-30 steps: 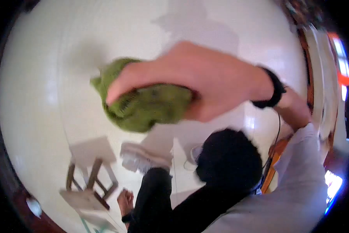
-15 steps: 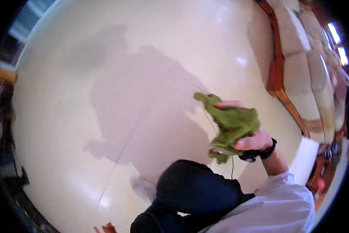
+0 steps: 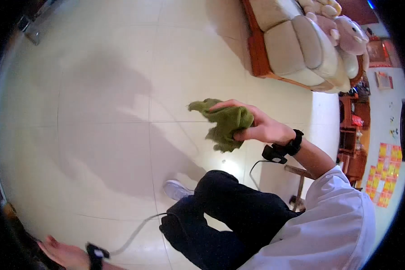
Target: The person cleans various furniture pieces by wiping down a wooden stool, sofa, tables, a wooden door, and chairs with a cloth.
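A crumpled green cloth (image 3: pixel 225 122) hangs in my right hand (image 3: pixel 268 127), in the middle of the view. My fingers press over its top and my thumb is below, with loose ends sticking out to the left. Black straps and a small dark device circle the right wrist. My left hand (image 3: pixel 65 253) is low at the left edge, fingers stretched out and holding nothing that I can see. A black band (image 3: pixel 96 254) with a cable is around that wrist.
Pale floor tiles (image 3: pixel 108 112) spread ahead and to the left. A cream sofa (image 3: pixel 286 47) with a wooden frame stands at the upper right, plush toys (image 3: pixel 350 36) on it. Beside my right forearm is a wooden stool (image 3: pixel 299 180). My bent knees and a light shoe (image 3: pixel 177 189) are below.
The view has turned, and the sofa now appears further up and left. My right hand with the cloth has shifted left and slightly up. More of my left hand shows.
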Demonstrator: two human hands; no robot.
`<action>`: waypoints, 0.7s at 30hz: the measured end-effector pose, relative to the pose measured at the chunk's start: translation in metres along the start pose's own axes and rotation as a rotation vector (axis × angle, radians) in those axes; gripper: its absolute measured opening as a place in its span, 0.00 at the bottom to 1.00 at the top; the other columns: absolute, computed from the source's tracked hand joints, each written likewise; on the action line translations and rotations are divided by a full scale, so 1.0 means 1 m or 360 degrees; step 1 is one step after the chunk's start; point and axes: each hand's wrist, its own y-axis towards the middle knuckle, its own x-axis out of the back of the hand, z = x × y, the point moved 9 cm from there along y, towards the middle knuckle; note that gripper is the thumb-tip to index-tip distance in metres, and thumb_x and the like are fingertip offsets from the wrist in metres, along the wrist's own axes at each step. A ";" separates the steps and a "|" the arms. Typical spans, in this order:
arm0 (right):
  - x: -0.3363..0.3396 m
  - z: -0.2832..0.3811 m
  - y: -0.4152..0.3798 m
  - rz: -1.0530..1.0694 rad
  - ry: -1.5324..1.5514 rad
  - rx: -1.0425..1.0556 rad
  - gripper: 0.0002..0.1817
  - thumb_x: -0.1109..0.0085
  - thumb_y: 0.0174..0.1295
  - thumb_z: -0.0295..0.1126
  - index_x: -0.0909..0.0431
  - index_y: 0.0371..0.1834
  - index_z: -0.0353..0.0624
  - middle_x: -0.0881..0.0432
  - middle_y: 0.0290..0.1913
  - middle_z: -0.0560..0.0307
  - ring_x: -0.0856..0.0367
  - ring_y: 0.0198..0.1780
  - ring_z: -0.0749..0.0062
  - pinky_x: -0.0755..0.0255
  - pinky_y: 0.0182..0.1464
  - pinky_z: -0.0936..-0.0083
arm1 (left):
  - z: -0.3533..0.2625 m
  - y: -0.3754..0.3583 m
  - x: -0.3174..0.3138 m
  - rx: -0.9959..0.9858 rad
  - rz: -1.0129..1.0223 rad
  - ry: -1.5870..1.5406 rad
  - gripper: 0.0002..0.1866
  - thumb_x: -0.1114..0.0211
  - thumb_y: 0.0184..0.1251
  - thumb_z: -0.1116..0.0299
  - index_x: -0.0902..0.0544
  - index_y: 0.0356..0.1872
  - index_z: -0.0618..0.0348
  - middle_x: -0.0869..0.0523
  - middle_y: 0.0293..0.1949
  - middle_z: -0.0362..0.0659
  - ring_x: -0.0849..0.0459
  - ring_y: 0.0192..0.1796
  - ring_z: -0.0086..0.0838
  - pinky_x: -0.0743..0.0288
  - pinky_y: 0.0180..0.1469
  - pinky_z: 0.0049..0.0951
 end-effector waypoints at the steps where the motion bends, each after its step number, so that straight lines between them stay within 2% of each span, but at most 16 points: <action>1: 0.017 0.010 -0.009 -0.0093 0.0071 -0.0019 0.39 0.44 0.60 0.14 0.38 0.77 0.46 0.30 0.71 0.53 0.28 0.70 0.66 0.32 0.72 0.67 | -0.036 0.020 -0.053 -0.0189 0.0114 -0.0072 0.23 0.45 0.79 0.67 0.28 0.69 0.69 0.18 0.55 0.54 0.17 0.56 0.43 0.25 0.67 0.42; 3: 0.046 0.035 -0.039 -0.0238 0.0147 -0.0011 0.39 0.44 0.59 0.14 0.39 0.77 0.46 0.30 0.72 0.53 0.30 0.71 0.67 0.34 0.72 0.67 | -0.154 0.018 -0.170 -0.0356 0.0325 0.0367 0.23 0.47 0.80 0.70 0.30 0.70 0.70 0.17 0.52 0.53 0.19 0.58 0.43 0.28 0.69 0.39; 5: 0.077 0.049 -0.066 -0.0389 0.0188 -0.0041 0.42 0.44 0.58 0.14 0.42 0.79 0.45 0.32 0.73 0.53 0.33 0.74 0.67 0.38 0.75 0.67 | -0.237 -0.020 -0.274 -0.0793 0.0806 0.0323 0.24 0.47 0.80 0.68 0.31 0.71 0.68 0.16 0.49 0.50 0.18 0.56 0.39 0.26 0.66 0.37; 7: 0.104 0.068 -0.090 -0.0497 0.0357 -0.0031 0.43 0.44 0.58 0.14 0.44 0.80 0.45 0.32 0.74 0.53 0.34 0.74 0.66 0.39 0.75 0.67 | -0.253 -0.064 -0.362 0.0327 0.1234 -0.0880 0.24 0.49 0.80 0.64 0.30 0.70 0.66 0.15 0.49 0.48 0.18 0.55 0.36 0.25 0.64 0.36; 8: 0.115 0.080 -0.100 -0.0551 0.0470 -0.0011 0.45 0.43 0.58 0.14 0.46 0.81 0.45 0.33 0.74 0.53 0.35 0.75 0.66 0.41 0.76 0.67 | -0.266 -0.104 -0.401 0.0576 0.1482 -0.0929 0.25 0.50 0.81 0.58 0.29 0.69 0.65 0.16 0.50 0.48 0.18 0.54 0.34 0.25 0.63 0.35; 9: 0.080 0.090 -0.100 -0.0598 0.0520 -0.0027 0.47 0.40 0.59 0.16 0.51 0.83 0.45 0.34 0.76 0.52 0.35 0.75 0.66 0.41 0.77 0.66 | -0.291 -0.131 -0.401 0.0500 0.1762 -0.1012 0.29 0.49 0.80 0.51 0.30 0.68 0.66 0.17 0.53 0.49 0.17 0.54 0.35 0.22 0.59 0.39; 10: 0.118 0.089 -0.119 -0.0658 0.0571 0.0020 0.47 0.40 0.59 0.16 0.51 0.83 0.45 0.34 0.76 0.52 0.35 0.75 0.66 0.41 0.77 0.66 | -0.331 -0.210 -0.441 0.0722 0.2027 -0.1277 0.29 0.44 0.78 0.52 0.30 0.68 0.65 0.18 0.58 0.50 0.18 0.57 0.35 0.21 0.58 0.40; 11: 0.127 0.089 -0.125 -0.0697 0.0726 0.0104 0.47 0.39 0.60 0.17 0.52 0.83 0.44 0.35 0.76 0.51 0.35 0.76 0.66 0.41 0.77 0.66 | -0.363 -0.264 -0.458 0.0804 0.2291 -0.0980 0.29 0.38 0.75 0.56 0.31 0.70 0.64 0.20 0.61 0.50 0.18 0.60 0.36 0.20 0.58 0.39; 12: 0.135 0.097 -0.131 -0.0688 0.0847 0.0149 0.48 0.39 0.61 0.18 0.53 0.83 0.43 0.35 0.76 0.50 0.36 0.76 0.65 0.41 0.77 0.66 | -0.382 -0.317 -0.468 0.0932 0.2507 -0.0944 0.32 0.32 0.71 0.60 0.31 0.71 0.62 0.22 0.62 0.49 0.19 0.61 0.37 0.21 0.60 0.40; 14: 0.154 0.105 -0.145 -0.0684 0.0978 0.0164 0.49 0.37 0.61 0.19 0.56 0.83 0.42 0.35 0.76 0.49 0.36 0.76 0.63 0.40 0.77 0.65 | -0.453 -0.401 -0.481 0.0828 0.3088 -0.0905 0.33 0.28 0.66 0.65 0.30 0.70 0.61 0.21 0.61 0.47 0.19 0.61 0.35 0.22 0.61 0.37; 15: 0.170 0.109 -0.157 -0.0802 0.0969 0.0156 0.49 0.36 0.61 0.19 0.55 0.83 0.41 0.34 0.75 0.48 0.35 0.76 0.63 0.39 0.76 0.66 | -0.477 -0.429 -0.490 0.0843 0.3194 -0.0877 0.33 0.28 0.66 0.65 0.30 0.70 0.61 0.21 0.61 0.47 0.19 0.61 0.35 0.22 0.61 0.37; 16: 0.149 0.121 -0.153 -0.0902 0.0956 0.0149 0.48 0.36 0.61 0.20 0.53 0.82 0.40 0.33 0.74 0.47 0.35 0.75 0.63 0.38 0.75 0.66 | -0.490 -0.420 -0.477 0.0773 0.3412 -0.0793 0.32 0.27 0.64 0.69 0.28 0.68 0.61 0.20 0.60 0.46 0.19 0.60 0.33 0.22 0.61 0.36; 17: 0.160 0.123 -0.158 -0.0957 0.1020 0.0169 0.48 0.36 0.61 0.20 0.53 0.82 0.40 0.33 0.74 0.47 0.35 0.75 0.63 0.38 0.75 0.66 | -0.510 -0.436 -0.485 0.0673 0.3619 -0.0688 0.31 0.27 0.62 0.72 0.26 0.67 0.62 0.19 0.60 0.46 0.18 0.59 0.30 0.23 0.61 0.34; 19: 0.185 0.143 -0.163 -0.1254 0.0477 0.0088 0.42 0.35 0.61 0.24 0.44 0.79 0.42 0.27 0.70 0.46 0.27 0.70 0.60 0.31 0.69 0.68 | -0.527 -0.436 -0.514 0.0684 0.3737 -0.0540 0.29 0.27 0.61 0.73 0.25 0.65 0.62 0.18 0.59 0.45 0.18 0.58 0.28 0.23 0.61 0.32; 20: 0.215 0.139 -0.174 -0.1287 0.0528 0.0112 0.42 0.35 0.61 0.24 0.44 0.79 0.42 0.27 0.70 0.46 0.27 0.70 0.60 0.31 0.69 0.68 | -0.537 -0.464 -0.535 0.0715 0.3798 -0.0430 0.28 0.27 0.60 0.75 0.23 0.63 0.63 0.17 0.57 0.45 0.18 0.57 0.26 0.23 0.60 0.30; 21: 0.245 0.133 -0.191 -0.1444 0.0329 -0.0048 0.37 0.36 0.62 0.26 0.39 0.76 0.43 0.25 0.67 0.46 0.23 0.65 0.57 0.28 0.65 0.67 | -0.562 -0.479 -0.558 0.0299 0.3767 -0.0412 0.24 0.27 0.61 0.75 0.21 0.59 0.63 0.16 0.54 0.45 0.17 0.55 0.26 0.22 0.58 0.29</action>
